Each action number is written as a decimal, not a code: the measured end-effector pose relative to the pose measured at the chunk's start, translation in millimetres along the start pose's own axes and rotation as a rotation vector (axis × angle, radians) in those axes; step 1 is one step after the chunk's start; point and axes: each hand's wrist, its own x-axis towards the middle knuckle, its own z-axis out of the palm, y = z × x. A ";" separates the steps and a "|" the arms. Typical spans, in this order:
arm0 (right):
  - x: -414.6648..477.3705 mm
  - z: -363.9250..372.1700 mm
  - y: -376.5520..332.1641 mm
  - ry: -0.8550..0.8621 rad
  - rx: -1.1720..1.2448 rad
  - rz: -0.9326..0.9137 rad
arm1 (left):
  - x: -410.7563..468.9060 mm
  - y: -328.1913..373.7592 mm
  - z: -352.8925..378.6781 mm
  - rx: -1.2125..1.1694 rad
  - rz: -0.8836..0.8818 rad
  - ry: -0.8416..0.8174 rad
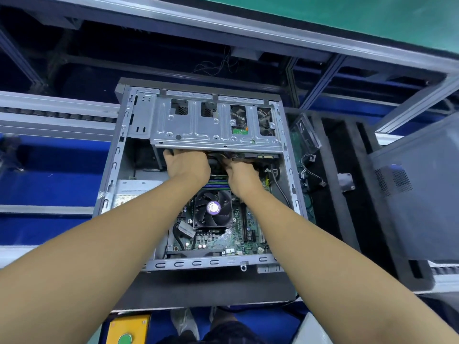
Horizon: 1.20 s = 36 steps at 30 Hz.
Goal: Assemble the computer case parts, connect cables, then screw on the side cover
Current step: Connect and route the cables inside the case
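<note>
- The case (114, 160) lay open on its side on a dark mat (211, 286).
- The left hand (187, 165) reached inside, under the near edge of the drive cage (211, 130). Its fingers were hidden there, so I could not tell whether they were spread or gripping.
- The right hand (242, 173) sat just beside it, back upward. Its fingers were also out of sight beneath the same edge, and I could not tell whether they held anything.
- Black cables (218, 155) showed between the two hands, under the cage.
- The fan (213, 209) sat on the motherboard (223, 240), between the forearms.
- A grey vented panel (417, 189) stood well to the right of the case, beyond black foam (347, 207).
</note>
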 end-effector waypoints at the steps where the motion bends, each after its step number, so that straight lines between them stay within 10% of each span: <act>1: -6.7 -2.7 0.6 -0.030 0.012 -0.003 | -6.2 1.0 -3.0 0.039 0.047 0.026; 9: -70.1 -10.8 9.7 -0.169 -0.110 0.115 | -39.4 18.6 -6.1 0.312 0.422 0.030; 20: -109.5 -20.3 31.4 -0.490 -0.291 0.153 | -42.8 22.2 -4.2 -0.008 0.681 -0.151; 25: -97.7 -28.5 28.9 -0.213 -0.110 0.242 | -30.2 12.0 -13.4 0.033 0.634 -0.237; 36: -97.5 -20.2 24.4 -0.625 -0.411 0.124 | -21.0 -28.2 -52.5 0.455 0.485 -0.268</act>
